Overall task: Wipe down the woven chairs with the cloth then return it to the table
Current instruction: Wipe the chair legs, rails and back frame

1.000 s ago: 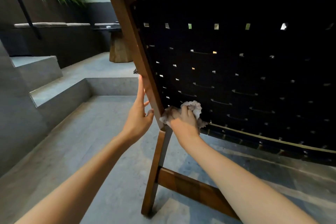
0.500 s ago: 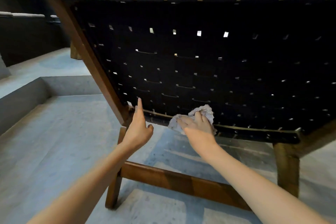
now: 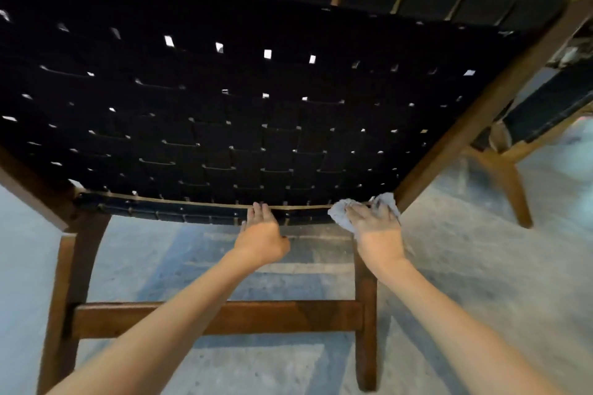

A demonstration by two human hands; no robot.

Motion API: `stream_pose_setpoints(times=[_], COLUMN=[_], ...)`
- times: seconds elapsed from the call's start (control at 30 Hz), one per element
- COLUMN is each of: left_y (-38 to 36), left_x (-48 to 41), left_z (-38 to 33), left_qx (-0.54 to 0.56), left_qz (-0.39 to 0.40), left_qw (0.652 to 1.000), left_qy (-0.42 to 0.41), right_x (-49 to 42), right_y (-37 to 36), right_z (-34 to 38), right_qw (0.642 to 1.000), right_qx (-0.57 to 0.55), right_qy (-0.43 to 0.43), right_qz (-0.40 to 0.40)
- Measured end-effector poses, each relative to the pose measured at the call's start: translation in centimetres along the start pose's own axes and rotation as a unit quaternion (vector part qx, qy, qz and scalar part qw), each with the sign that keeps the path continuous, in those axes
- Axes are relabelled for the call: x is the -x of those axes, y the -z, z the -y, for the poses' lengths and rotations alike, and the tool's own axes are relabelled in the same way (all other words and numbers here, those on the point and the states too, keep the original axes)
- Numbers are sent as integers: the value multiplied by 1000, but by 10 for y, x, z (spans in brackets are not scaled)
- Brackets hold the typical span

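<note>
A chair with a black woven back (image 3: 256,106) in a brown wooden frame fills the view, seen from behind. My right hand (image 3: 373,228) presses a pale crumpled cloth (image 3: 343,213) flat against the bottom rail at the lower right corner of the weave, next to the right upright. My left hand (image 3: 261,231) rests with straight fingers on the same bottom rail near its middle. Part of the cloth is hidden under my right hand.
A wooden crossbar (image 3: 224,319) joins the two back legs low down. A second woven chair (image 3: 545,106) stands at the right, with a splayed leg (image 3: 513,189). The floor (image 3: 465,266) is grey stone.
My right hand slid the cloth along the bottom rail from the left corner to the right corner. My left hand left the left upright and came to the rail's middle. The view swung right.
</note>
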State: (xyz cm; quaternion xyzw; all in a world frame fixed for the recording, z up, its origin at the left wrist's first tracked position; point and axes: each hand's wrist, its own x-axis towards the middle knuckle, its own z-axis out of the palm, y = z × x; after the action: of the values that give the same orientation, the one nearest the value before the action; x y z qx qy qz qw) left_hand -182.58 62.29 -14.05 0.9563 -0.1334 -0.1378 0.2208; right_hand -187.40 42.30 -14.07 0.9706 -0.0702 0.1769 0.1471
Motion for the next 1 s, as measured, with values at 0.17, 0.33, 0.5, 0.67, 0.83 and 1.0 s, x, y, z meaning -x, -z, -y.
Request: stream_pose_setpoints(times=[0.17, 0.33, 0.5, 0.67, 0.83, 1.0], left_y=[3, 11, 10, 10, 9, 1], left_x=[-5, -3, -3, -9, -17, -11], left_z=[-19, -30, -37, -22, -5, 15], left_qx=[-67, -117, -125, -124, -134, -214], left_qz=[0, 22, 48, 29, 7, -38], left_qw=[998, 992, 990, 992, 991, 972], left_qy=[20, 28, 44, 12, -23, -86], right_x=[17, 34, 26, 11, 12, 14], right_y=[36, 108, 161, 164, 106, 18], right_z=[-13, -47, -85, -89, -59, -30], right_qw=[994, 914, 871, 879, 944, 992], right_qx=[-41, 60, 159, 215, 185, 75], right_qy=[38, 88, 21, -35, -47, -58], right_qz=[-94, -392, -465, -424, -269, -82])
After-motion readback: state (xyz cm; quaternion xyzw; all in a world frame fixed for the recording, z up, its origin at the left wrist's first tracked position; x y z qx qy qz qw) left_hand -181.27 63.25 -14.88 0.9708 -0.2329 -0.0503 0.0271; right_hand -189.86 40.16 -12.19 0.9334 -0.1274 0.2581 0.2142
